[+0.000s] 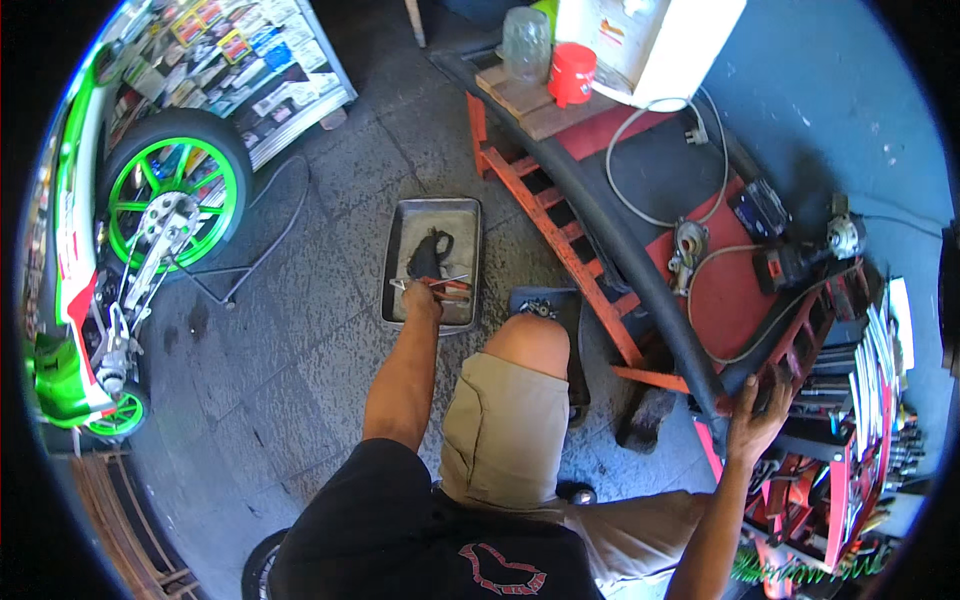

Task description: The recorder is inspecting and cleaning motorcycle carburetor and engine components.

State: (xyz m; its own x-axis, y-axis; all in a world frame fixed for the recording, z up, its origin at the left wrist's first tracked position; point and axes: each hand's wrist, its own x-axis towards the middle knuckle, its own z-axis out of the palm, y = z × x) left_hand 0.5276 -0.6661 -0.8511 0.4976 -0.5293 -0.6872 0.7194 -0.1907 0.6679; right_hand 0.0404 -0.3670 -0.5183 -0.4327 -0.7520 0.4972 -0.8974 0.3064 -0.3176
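My left hand [421, 298] reaches down into a shallow metal tray [391, 237] on the floor. Its fingers are closed around a small bunch of hand tools [455, 287]; silver shafts and red-orange handles stick out on either side. Just beyond the fingers, a black piece with a curled end [431, 252] lies in the tray, partly covered by the hand. On the far right, my right hand [760, 415] has its fingers spread against the end of the black-padded red bench, near the tool rack. Nothing shows in that hand.
Left stands a motorcycle with a green-rimmed wheel [180, 195]. A low red bench [560, 235] bears a red mug [572, 73], a glass jar [527, 45], a corded plug and power tools. Close to my knee sits a small dark tray of metal parts [540, 302]. Tools crowd a red rack [840, 500].
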